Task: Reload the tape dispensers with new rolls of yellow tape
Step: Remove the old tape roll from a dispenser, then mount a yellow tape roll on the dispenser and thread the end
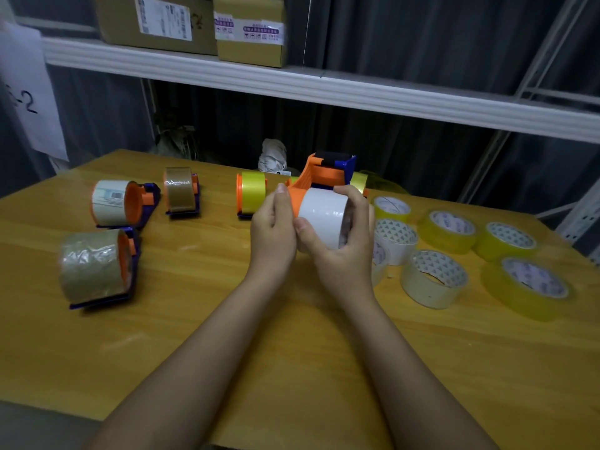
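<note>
Over the middle of the wooden table (227, 336) I hold an orange and blue tape dispenser (328, 172) with a white roll (321, 216) on its orange hub. My right hand (341, 245) wraps around the white roll from below, thumb and fingers on its rim. My left hand (274, 228) grips the orange hub side of the dispenser. Several yellow rolls (449, 230) lie flat at the right. A dispenser loaded with yellow tape (252, 196) stands just left of my hands.
Three more dispensers lie at the left: a white roll (112, 203), a brown roll (180, 191), a crinkled brown roll (94, 267). White and cream rolls (431, 280) sit among the yellow ones. A shelf (292, 82) with cardboard boxes (250, 27) hangs above.
</note>
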Demonstrator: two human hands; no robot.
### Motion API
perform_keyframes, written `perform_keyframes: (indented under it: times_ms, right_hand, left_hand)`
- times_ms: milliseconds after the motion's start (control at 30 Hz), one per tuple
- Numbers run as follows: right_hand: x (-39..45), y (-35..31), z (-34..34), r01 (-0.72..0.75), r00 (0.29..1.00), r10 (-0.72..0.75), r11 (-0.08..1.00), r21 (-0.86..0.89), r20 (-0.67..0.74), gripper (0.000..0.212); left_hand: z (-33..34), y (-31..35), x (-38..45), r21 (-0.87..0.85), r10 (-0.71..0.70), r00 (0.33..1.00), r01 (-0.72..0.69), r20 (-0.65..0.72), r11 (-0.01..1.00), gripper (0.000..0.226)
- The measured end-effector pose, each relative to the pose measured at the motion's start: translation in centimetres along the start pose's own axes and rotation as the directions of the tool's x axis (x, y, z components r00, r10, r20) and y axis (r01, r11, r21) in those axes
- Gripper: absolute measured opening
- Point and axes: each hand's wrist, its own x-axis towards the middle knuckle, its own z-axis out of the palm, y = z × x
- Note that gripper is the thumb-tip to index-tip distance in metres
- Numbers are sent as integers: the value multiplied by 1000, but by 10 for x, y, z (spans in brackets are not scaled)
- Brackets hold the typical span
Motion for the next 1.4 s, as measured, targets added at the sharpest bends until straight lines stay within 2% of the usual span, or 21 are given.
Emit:
perform_keyframes:
  times_ms: [100,300,367,433,500,567,667,800,900,967,1100,1200,1400]
  right_hand:
    - [2,-6,-2,-17,1000,16,998,58,2,54]
    - [10,-19,-16,-6,1000,5,998,60,20,59]
    - [12,-22,-24,-59,996,65,994,88,-68,57]
    - [17,-23,-49,-127,967,157,980,155,-201,49]
    - [19,-18,-80,-162,964,159,987,3,-214,48]
    - [22,-11,-109,-207,970,175,958,-198,-167,52]
    - [26,-3,-141,-282,958,235,886,-368,-166,64]
    - [33,17,-175,-286,956,269,757,-587,-119,68]
    - [38,31,-203,-244,945,325,646,-723,-28,66]
    - [39,35,-218,-207,940,339,640,-740,30,63]
    - [28,33,-232,-204,942,325,750,-629,83,58]
    - [18,35,-239,-208,912,387,724,-658,137,60]
    - [24,46,-248,-307,883,467,654,-692,50,63]
  left_hand:
    - [3,8,-2,28,14,999,-12,-49,1000,40]
    - [11,24,-4,57,67,997,-65,-41,996,42]
    - [12,26,0,106,82,992,-73,-90,992,43]
    - [5,28,14,137,61,976,-33,-211,990,42]
    - [-6,33,29,151,51,960,-9,-276,988,41]
    - [-5,41,34,178,87,967,-44,-239,983,41]
    - [17,49,26,227,151,979,-117,-138,967,41]
    - [45,45,17,228,191,981,-177,-41,958,40]
    - [65,42,10,224,240,970,-240,29,944,40]
    - [76,43,6,230,257,963,-268,79,935,38]
    - [96,46,0,198,249,957,-276,151,941,36]
    - [106,48,-6,161,220,957,-251,187,955,35]
    - [116,49,-13,132,190,953,-225,236,965,32]
